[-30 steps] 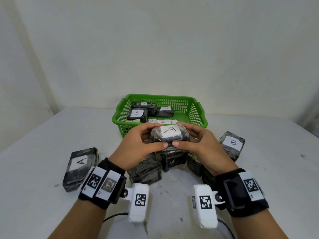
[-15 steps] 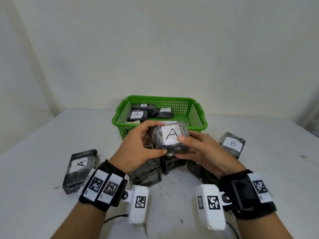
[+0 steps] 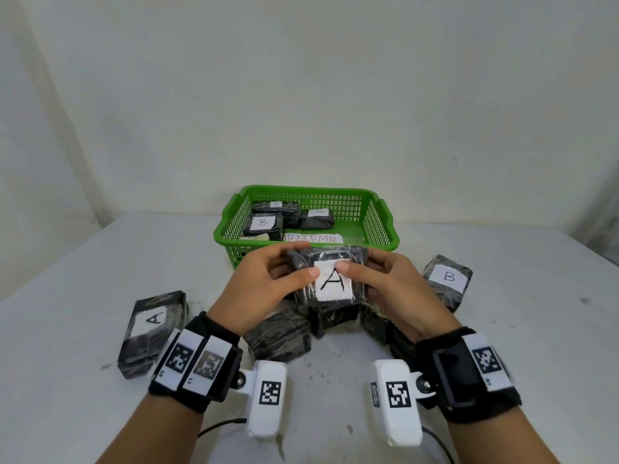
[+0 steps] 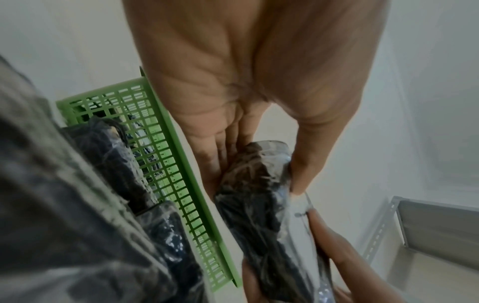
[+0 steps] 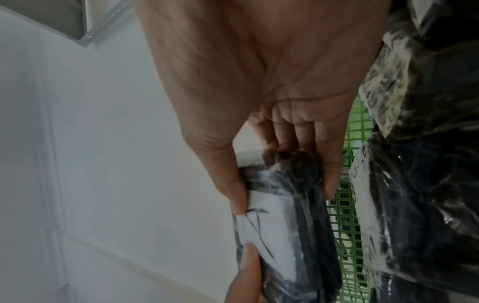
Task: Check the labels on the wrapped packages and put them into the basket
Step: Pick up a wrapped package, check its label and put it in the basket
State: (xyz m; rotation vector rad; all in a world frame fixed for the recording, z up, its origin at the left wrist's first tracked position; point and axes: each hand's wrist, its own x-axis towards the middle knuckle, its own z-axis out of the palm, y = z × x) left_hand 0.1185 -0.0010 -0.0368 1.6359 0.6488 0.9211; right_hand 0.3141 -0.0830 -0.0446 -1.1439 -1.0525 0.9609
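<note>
1. The left hand (image 3: 268,289) and the right hand (image 3: 385,289) both clamp the black plastic-wrapped package with the white paper label "A" (image 3: 330,279): thumbs press on the label face, the other fingers curl behind it.
2. The package is lifted between the fingertips, above the unsorted dark wrapped packages (image 3: 279,336) that lie under the palms.
3. To do this step well, I think both thumbs should slide off the label, so the letter reads fully.
4. Beyond the fingertips stands the green plastic mesh basket (image 3: 385,226), holding labelled packages and a white paper sign (image 3: 313,238).
5. The first letters of the sign are hidden by the basket rim; the faces of the dark packages under the hands show no label.
</note>
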